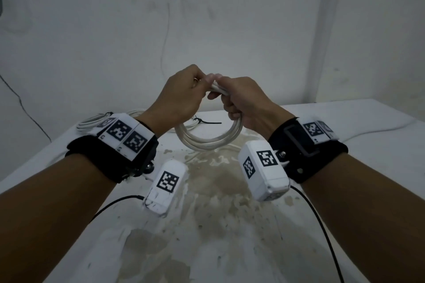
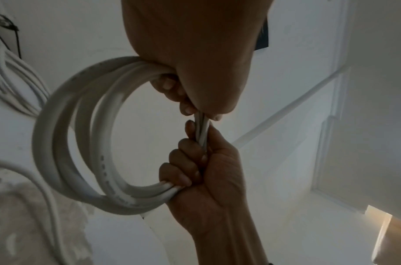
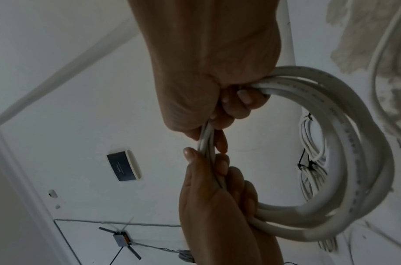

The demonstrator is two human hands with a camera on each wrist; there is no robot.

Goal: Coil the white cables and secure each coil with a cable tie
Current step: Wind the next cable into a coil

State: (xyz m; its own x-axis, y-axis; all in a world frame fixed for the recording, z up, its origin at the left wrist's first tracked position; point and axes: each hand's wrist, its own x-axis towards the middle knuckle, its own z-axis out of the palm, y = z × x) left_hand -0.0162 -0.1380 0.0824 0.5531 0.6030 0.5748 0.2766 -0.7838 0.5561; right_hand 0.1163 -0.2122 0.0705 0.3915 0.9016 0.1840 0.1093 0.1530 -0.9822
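Observation:
A white cable coil (image 1: 208, 142) of several loops hangs above the stained white table (image 1: 345, 167). Both hands grip its top side by side. My left hand (image 1: 199, 81) is curled round the bunched strands, and my right hand (image 1: 226, 97) is curled round them just to its right. In the left wrist view, my left hand (image 2: 190, 107) holds the coil (image 2: 59, 136) from above and the right hand (image 2: 195, 165) grips from below. The right wrist view shows my right hand (image 3: 229, 111) and left hand (image 3: 208, 161) clamped on the coil (image 3: 358, 161). No cable tie shows in either hand.
Behind the hands, a coil bound with a black cable tie (image 1: 208, 122) lies on the table, and another white coil (image 1: 92, 123) lies at the back left. A loose white cable (image 1: 379, 132) trails off the right side. Walls stand close behind the table.

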